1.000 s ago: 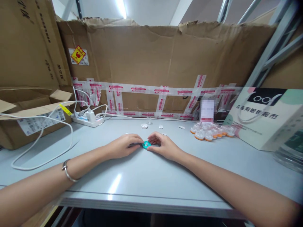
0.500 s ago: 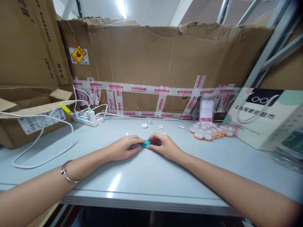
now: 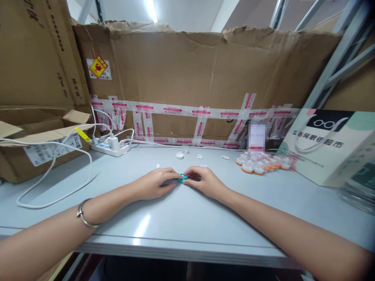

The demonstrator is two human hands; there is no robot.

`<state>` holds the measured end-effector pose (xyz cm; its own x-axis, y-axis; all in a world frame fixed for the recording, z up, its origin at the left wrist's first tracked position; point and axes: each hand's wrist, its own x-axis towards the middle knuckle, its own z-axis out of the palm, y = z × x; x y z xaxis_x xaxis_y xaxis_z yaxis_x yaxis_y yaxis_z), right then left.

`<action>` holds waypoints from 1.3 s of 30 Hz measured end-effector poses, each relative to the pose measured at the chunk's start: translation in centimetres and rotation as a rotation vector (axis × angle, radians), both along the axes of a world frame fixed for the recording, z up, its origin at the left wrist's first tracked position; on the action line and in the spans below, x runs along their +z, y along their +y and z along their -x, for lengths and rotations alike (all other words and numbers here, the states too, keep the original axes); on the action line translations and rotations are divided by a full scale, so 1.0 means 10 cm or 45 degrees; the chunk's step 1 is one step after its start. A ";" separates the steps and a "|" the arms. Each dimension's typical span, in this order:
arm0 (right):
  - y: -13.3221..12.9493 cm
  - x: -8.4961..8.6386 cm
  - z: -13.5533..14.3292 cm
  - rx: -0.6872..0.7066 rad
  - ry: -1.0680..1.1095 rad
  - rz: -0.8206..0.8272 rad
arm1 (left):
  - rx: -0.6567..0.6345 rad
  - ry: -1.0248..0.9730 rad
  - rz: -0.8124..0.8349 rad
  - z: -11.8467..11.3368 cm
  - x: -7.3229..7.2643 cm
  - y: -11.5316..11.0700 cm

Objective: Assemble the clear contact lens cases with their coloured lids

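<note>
A small teal piece (image 3: 183, 178) lies between my two hands at the middle of the grey table (image 3: 175, 218). My left hand (image 3: 158, 182) grips its left side with thumb and fingertips. On the right side, my right hand (image 3: 203, 180) pinches it, thumb below and fingers above. The fingertips partly hide the piece. Just behind the hands are a white round cap (image 3: 179, 155), a clear round part (image 3: 185, 148) and a small white part (image 3: 199, 156). Another white part (image 3: 203, 166) shows behind my right hand, and a tiny one (image 3: 158, 166) behind my left.
Clear cases with orange bases (image 3: 259, 166) cluster at the right, near a paper bag (image 3: 325, 144) and a clear plastic container (image 3: 359, 187). One more small part (image 3: 225, 157) lies nearby. A power strip (image 3: 113, 149), loose white cable (image 3: 89, 164) and open carton (image 3: 38, 144) occupy the left.
The teal piece looks slightly turned or tilted between the fingertips, with less of its face showing. Both hands stay in nearly the same place; the whole view has shifted slightly.
</note>
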<state>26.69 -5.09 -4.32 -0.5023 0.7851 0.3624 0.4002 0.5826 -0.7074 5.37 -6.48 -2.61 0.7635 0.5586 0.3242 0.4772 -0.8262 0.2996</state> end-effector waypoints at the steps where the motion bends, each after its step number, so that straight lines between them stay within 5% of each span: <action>1: 0.00 0.00 0.00 -0.001 0.001 0.002 | -0.001 0.004 -0.004 0.00 0.00 0.00; 29: -0.01 0.01 0.01 -0.052 -0.108 -0.177 | -0.001 0.098 -0.216 0.03 0.05 0.04; 33: -0.03 0.02 0.01 -0.064 -0.058 -0.098 | 0.247 -0.176 -0.216 0.30 0.21 0.23; 36: -0.06 0.04 0.00 -0.076 -0.032 -0.033 | 0.495 -0.002 -0.087 0.52 0.25 0.39; 39: -0.07 0.05 0.00 -0.084 -0.011 0.019 | 0.547 0.101 0.004 0.61 0.19 0.47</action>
